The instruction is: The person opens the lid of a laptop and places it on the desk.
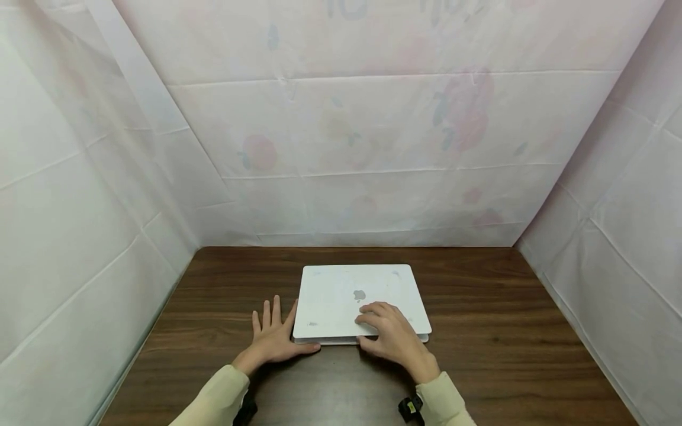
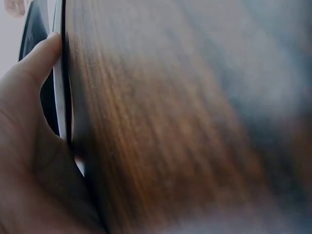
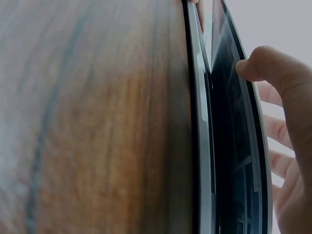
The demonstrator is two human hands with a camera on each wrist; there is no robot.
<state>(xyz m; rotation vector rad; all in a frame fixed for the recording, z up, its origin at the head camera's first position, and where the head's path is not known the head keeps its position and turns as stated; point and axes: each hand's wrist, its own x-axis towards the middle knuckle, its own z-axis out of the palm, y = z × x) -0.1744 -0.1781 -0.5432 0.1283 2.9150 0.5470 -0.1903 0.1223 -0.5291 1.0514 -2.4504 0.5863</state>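
Laptop (image 1: 351, 296) lies on the table (image 1: 479, 307), its lid (image 3: 237, 126) slightly raised, just beside my left hand (image 1: 274, 340), which has fingers spread and thumb on the laptop's near edge; along that edge my right hand (image 1: 394, 336) pinches the lid, thumb underneath, fingers above.

The left grip (image 1: 273, 341) spreads its fingers, thumb out sideways; the right grip (image 1: 393, 334) pinches, fingers bent.
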